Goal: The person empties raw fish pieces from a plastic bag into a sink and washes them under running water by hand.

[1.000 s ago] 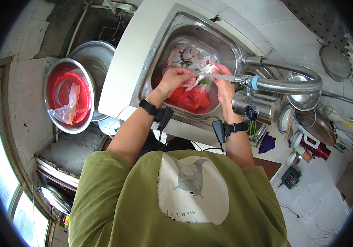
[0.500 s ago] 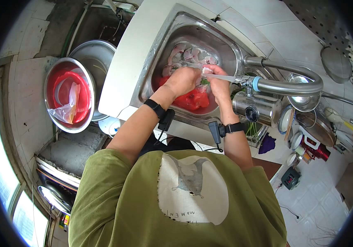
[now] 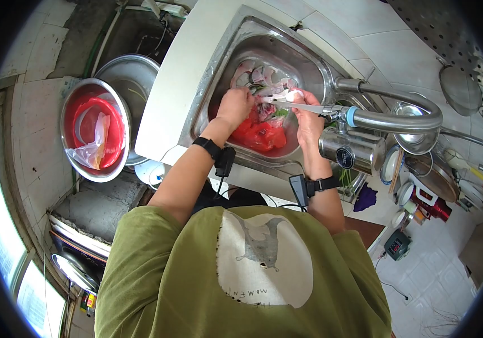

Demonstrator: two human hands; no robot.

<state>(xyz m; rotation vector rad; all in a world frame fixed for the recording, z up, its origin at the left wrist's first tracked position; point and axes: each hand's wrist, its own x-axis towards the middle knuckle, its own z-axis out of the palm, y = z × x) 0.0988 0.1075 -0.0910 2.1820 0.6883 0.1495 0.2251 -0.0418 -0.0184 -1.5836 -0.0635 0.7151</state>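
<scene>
A raw, pale pink-and-white piece that looks like fish (image 3: pixel 275 99) stretches between my two hands over the sink. My left hand (image 3: pixel 236 107) has its fingers closed on the reddish end. My right hand (image 3: pixel 308 115) grips the whiter end, near the tap (image 3: pixel 337 111), and a stream of water runs leftward across the piece. More raw pieces with pale flesh and dark skin (image 3: pixel 258 73) lie in the basin behind my hands. Below them is a wet red plastic bag (image 3: pixel 261 138), with a bit of green leaf (image 3: pixel 280 112) at its upper edge.
The steel sink (image 3: pixel 199 121) is set in a white counter (image 3: pixel 168 90). A metal canister (image 3: pixel 360 149) stands right of it, under the curved tap pipe (image 3: pixel 422 115). Metal basins, one holding a red bowl (image 3: pixel 118 132), stand at the left. Dishes and a red mug (image 3: pixel 436 207) crowd the right.
My hands have moved apart, the left one to the left and the right one slightly right and down. The raw piece now shows stretched between them.
</scene>
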